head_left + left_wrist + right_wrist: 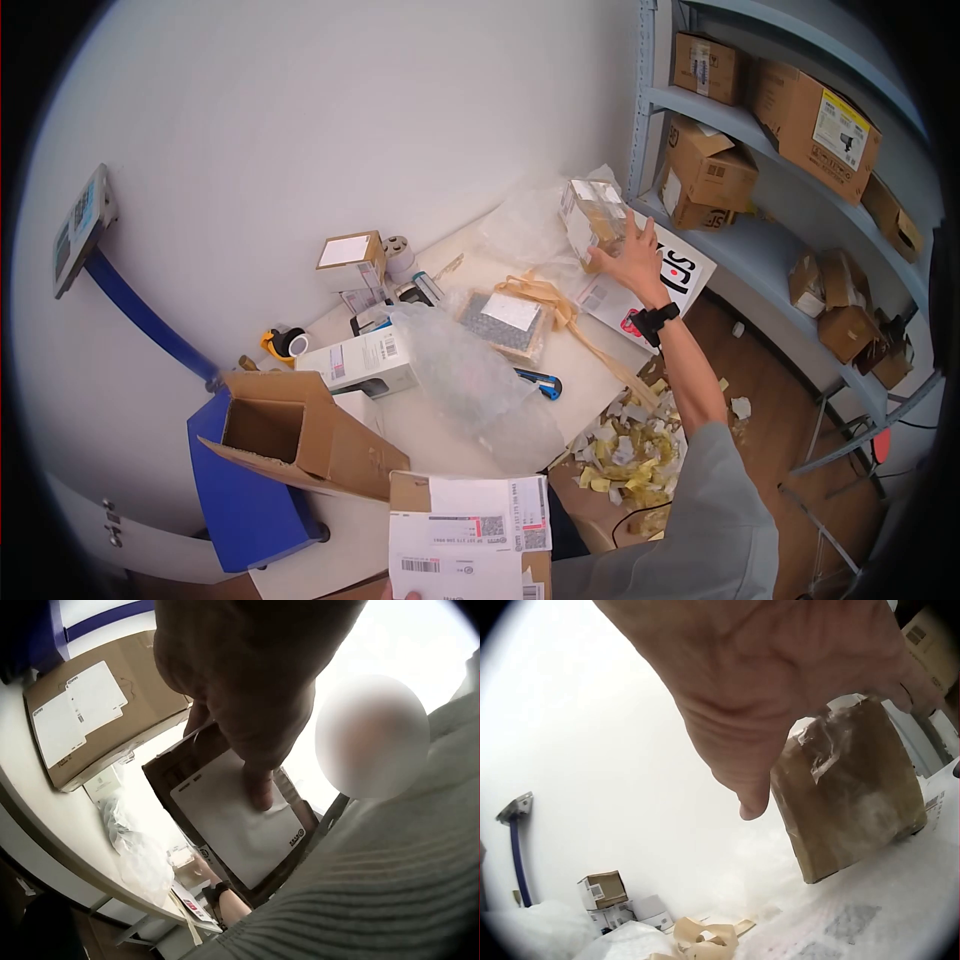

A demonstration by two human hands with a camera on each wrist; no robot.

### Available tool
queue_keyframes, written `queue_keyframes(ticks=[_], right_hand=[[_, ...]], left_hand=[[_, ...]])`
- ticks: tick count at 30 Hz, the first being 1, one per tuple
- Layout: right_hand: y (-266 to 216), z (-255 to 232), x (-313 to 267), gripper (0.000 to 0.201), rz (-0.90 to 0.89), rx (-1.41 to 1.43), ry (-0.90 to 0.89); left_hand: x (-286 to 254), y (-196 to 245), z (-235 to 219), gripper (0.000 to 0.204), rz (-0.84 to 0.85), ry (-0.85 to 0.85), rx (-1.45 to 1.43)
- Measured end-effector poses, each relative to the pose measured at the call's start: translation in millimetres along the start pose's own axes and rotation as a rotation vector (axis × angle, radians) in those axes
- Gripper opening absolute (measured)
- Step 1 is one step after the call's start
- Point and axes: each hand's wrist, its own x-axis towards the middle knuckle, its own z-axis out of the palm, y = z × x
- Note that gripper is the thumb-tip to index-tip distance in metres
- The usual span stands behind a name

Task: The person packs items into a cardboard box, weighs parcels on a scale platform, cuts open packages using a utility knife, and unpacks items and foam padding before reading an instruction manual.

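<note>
A flat cardboard box with white shipping labels [470, 535] is at the bottom of the head view, and the left hand [405, 595] grips its lower edge. In the left wrist view the left hand [247, 690] has its thumb lying on the label side of that box [232, 817]. At the back right of the table the right hand [635, 262] is spread over a small brown box wrapped in clear tape [595, 215]. Seen from the right wrist, the thumb of the right hand [780, 697] is extended beside the upright taped box [851, 791]; whether it touches is unclear.
An open carton [350, 450] stands by a blue scale [235, 490] at the left. Bubble wrap [480, 390], a blue cutter [540, 383], a padded package [505, 325] and brown paper strips lie on the table. Shelves with boxes [770, 150] are at the right, above paper scraps [635, 450].
</note>
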Motion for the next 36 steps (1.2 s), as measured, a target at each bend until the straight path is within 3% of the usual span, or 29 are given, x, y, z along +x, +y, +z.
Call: queue_keyframes(ticks=[1,3,7,10,11,12,14,15,17,18,20,22,24,27,32,36], right_hand=[[-2.5,-5.9,-9.5,0.1,-0.014,0.005,-0.007],[-10.0,-37.0,-40.1,0.09,-0.246,0.209,0.15],[-24.3,-130.0,-147.7,0.079,-0.067,1.014,-0.612],[-11.7,-166.6,-219.2,0.106,0.047,1.426,-1.236],[-12.7,-180.9,-234.4,0.114,0.019,1.439,-1.314],[-18.0,-187.3,-249.0,0.117,-0.008,1.516,-1.315],[-33.8,-194.1,-260.5,0.108,-0.18,1.36,-1.014],[-38.4,-192.0,-259.6,0.108,-0.174,1.36,-1.011],[-50.0,-171.8,-239.8,0.086,0.021,1.325,-0.976],[-54.1,-158.7,-226.3,0.086,0.009,1.324,-0.97],[-59.2,-126.6,-193.1,0.063,0.329,1.582,-0.921],[-69.1,-93.9,-139.0,0.058,0.388,1.614,-0.818],[-77.5,-41.5,-77.3,0.065,0.361,1.652,-0.716],[-103.1,7.4,-4.9,0.074,0.466,1.64,-0.721],[-157.1,80.1,44.8,0.08,0.585,1.72,-0.712],[-173.9,129.7,52.5,0.077,0.626,1.7,-0.781]], left_hand=[[4.4,-7.5,7.4,0.037,0.028,0.005,-0.03],[28.9,-0.8,11.6,0.041,-0.006,-0.005,-0.045],[55.6,-27.0,59.7,0.043,0.081,0.079,-0.051],[98.9,-29.8,108.2,0.038,0.216,0.312,0.203],[115.4,-28.0,117.3,0.036,0.224,0.348,0.218],[128.4,-25.7,124.6,0.034,0.231,0.382,0.23],[147.9,-25.9,139.3,0.034,0.274,0.387,0.211],[154.8,-28.8,145.2,0.049,0.313,0.367,0.185],[176.2,-30.6,158.6,0.049,0.33,0.402,0.143],[186.7,-29.6,161.4,0.049,0.341,0.445,0.105],[199.7,-24.8,160.6,0.049,0.355,0.48,0.093],[197.4,-26.7,155.9,0.05,0.372,0.505,0.077],[163.9,-40.2,148.1,0.048,0.416,0.454,0.052],[79.8,-98.4,146.3,0.03,0.336,0.45,0.167],[-10.3,-138.3,122.2,0.044,-0.033,0.419,0.343],[-30.1,-153.9,102.1,0.046,-0.161,0.447,0.487]])
